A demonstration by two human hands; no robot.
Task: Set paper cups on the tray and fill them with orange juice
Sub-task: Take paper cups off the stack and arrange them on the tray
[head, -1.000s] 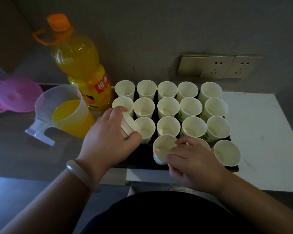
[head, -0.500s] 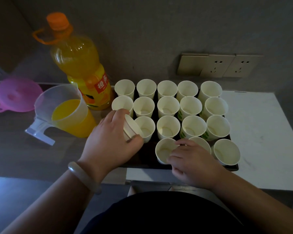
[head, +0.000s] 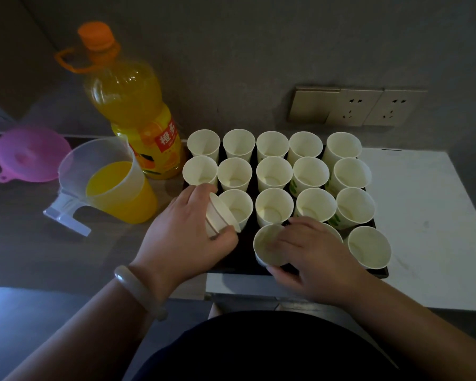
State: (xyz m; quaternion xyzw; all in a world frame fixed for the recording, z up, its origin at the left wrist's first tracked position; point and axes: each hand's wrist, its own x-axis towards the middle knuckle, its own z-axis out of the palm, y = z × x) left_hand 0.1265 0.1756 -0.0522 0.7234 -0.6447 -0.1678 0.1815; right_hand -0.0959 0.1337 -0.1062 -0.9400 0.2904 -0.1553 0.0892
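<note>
A black tray (head: 246, 261) sits on the tabletop (head: 25, 243) by the wall, crowded with rows of upright paper cups (head: 274, 171); the left hand (head: 182, 237) is at the tray's left edge, its fingers (head: 199, 191) curled round a short stack of nested cups (head: 219, 215) tipped on its side; the right hand (head: 316, 257) is at the front row, gripping a single cup (head: 268, 247) between fingers over the far rim and thumb under the near side; that cup tilts toward the camera, and I cannot tell whether its base touches the tray; just left of the tray stands a bottle of orange juice (head: 129, 105); in front of it, a clear jug (head: 113, 188) partly filled with juice; farther left lies a pink funnel (head: 30, 154); a pale bracelet (head: 140, 290) circles the left wrist.
</note>
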